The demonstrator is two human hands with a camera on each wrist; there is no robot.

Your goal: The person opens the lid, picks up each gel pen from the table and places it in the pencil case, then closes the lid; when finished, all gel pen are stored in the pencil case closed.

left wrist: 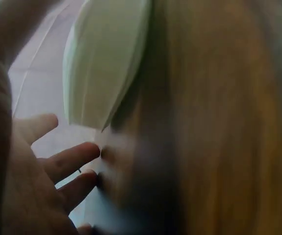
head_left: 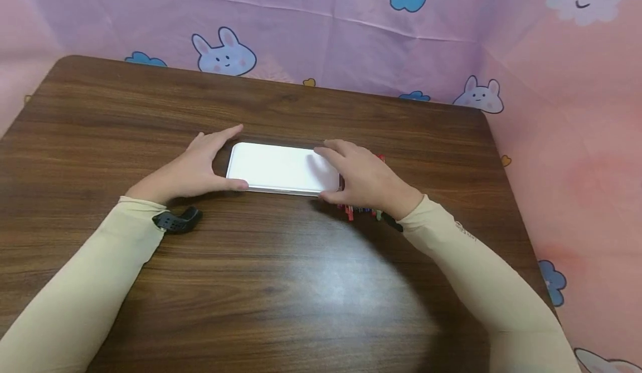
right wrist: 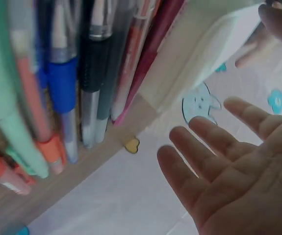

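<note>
While lying flat, white slab (head_left: 282, 168): rests on bench (head_left: 251, 284).
Left hand (head_left: 193, 168): fingers apart, around slab's left end (cannot tell if touching).
Right hand (head_left: 367, 179): fingers apart, over right end, beside pens (right wrist: 62, 87).

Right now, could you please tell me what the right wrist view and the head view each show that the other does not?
Only the right wrist view: the palm of the right hand, a blue pen grip and a black pen grip. Only the head view: the left wrist's black strap and a smiling cloud print. Both: that hand, the white rectangular block, a rabbit print and pens.
</note>
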